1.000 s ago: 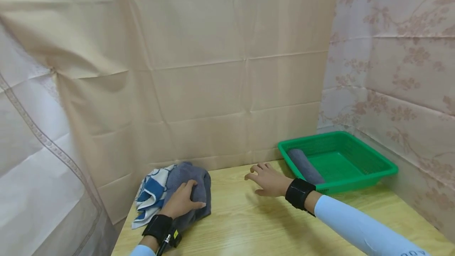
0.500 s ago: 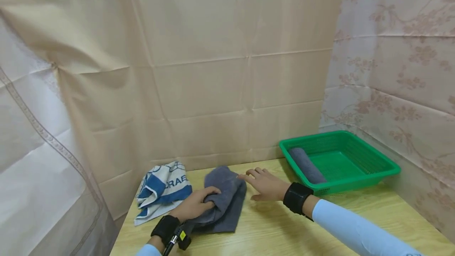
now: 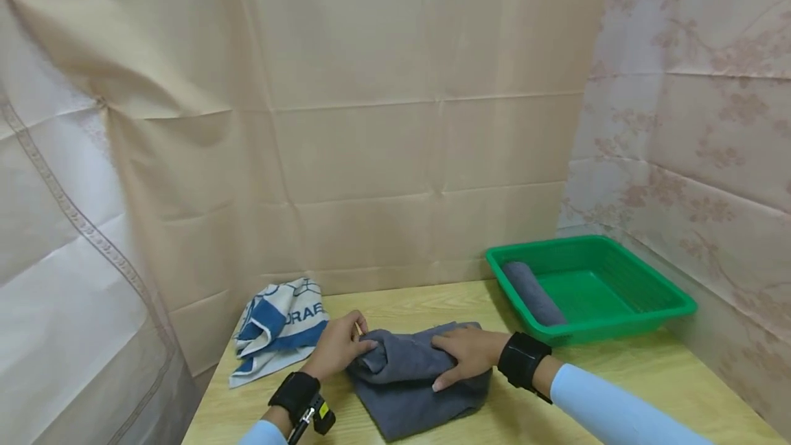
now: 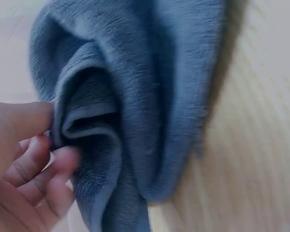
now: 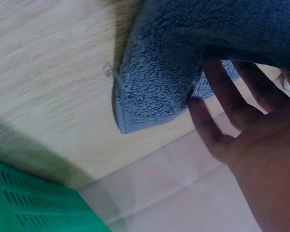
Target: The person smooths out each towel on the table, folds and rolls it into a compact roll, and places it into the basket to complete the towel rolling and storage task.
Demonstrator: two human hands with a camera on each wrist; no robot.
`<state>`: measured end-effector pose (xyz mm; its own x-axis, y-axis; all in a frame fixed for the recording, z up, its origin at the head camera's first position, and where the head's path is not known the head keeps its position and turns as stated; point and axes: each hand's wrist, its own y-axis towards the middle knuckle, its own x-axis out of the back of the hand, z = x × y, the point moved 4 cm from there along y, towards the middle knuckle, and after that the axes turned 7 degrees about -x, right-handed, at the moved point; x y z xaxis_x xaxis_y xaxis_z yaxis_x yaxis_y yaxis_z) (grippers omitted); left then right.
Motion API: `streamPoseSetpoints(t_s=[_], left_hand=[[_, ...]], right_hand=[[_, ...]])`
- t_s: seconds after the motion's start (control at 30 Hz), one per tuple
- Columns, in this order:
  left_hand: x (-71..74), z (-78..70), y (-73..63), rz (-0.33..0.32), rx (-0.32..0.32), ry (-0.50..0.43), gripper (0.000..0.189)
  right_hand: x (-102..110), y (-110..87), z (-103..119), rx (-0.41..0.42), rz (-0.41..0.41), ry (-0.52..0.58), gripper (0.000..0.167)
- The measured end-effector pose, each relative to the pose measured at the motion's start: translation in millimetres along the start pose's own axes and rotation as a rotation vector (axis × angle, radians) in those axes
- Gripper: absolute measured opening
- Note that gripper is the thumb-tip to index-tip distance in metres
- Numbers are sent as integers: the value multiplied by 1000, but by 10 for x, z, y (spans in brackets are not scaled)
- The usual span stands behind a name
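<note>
A dark grey towel (image 3: 420,390) lies loosely bunched on the table in front of me, folded over itself. At its left end my left hand (image 3: 336,347) pinches a folded edge between thumb and fingers; the left wrist view shows the layered folds of the grey towel (image 4: 130,96) beside the fingertips. My right hand (image 3: 472,352) rests on the towel's right part, fingers spread and thumb apart. In the right wrist view, the fingers (image 5: 227,96) touch the cloth near a fold, and some fingertips are hidden behind it.
A crumpled white and blue towel (image 3: 287,325) with printed letters lies at the table's back left. At the right stands a green plastic basket (image 3: 624,328), holding a rolled grey towel (image 3: 534,294) along its left side. A beige curtain (image 3: 371,156) hangs behind the table (image 3: 618,390).
My left hand has pulled the grey towel rightward off the white and blue one, to the table's middle. My right hand, earlier hovering apart, now touches the grey towel.
</note>
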<state>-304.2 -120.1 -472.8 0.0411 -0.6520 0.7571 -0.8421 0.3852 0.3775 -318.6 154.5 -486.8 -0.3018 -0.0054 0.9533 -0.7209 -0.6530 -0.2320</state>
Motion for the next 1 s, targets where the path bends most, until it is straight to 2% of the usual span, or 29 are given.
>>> streamPoseSetpoints(t_s=[0.13, 0.2, 0.27, 0.43, 0.5, 0.6, 0.7, 0.77, 0.87, 1.0], left_hand=[[-97, -30, -37, 92, -16, -37, 19], [-159, -52, -48, 154, -30, -62, 25], [-241, -58, -64, 234, -20, -66, 42], [-507, -30, -131, 441, 52, -59, 98], [-593, -23, -146, 467, 60, -51, 112], [-646, -72, -143, 433, 54, -8, 121], [-650, -119, -139, 388, 57, 41, 117], [-649, -132, -146, 396, 61, 67, 107], [-628, -139, -164, 465, 42, 134, 81], [-519, -186, -182, 579, 33, 223, 69]], right_hand=[[-36, -72, -21, -101, 46, 45, 81], [-45, -94, -32, -152, 46, 67, 77], [-53, -109, -50, -207, 39, 92, 77], [-106, -138, -109, -361, 42, 159, 83], [-133, -150, -123, -412, 40, 183, 86], [-140, -176, -130, -474, 31, 213, 91], [-126, -185, -162, -516, 15, 210, 95], [-122, -185, -209, -535, 5, 190, 97], [-102, -198, -279, -551, -12, 131, 96], [-38, -252, -333, -567, -70, 58, 88]])
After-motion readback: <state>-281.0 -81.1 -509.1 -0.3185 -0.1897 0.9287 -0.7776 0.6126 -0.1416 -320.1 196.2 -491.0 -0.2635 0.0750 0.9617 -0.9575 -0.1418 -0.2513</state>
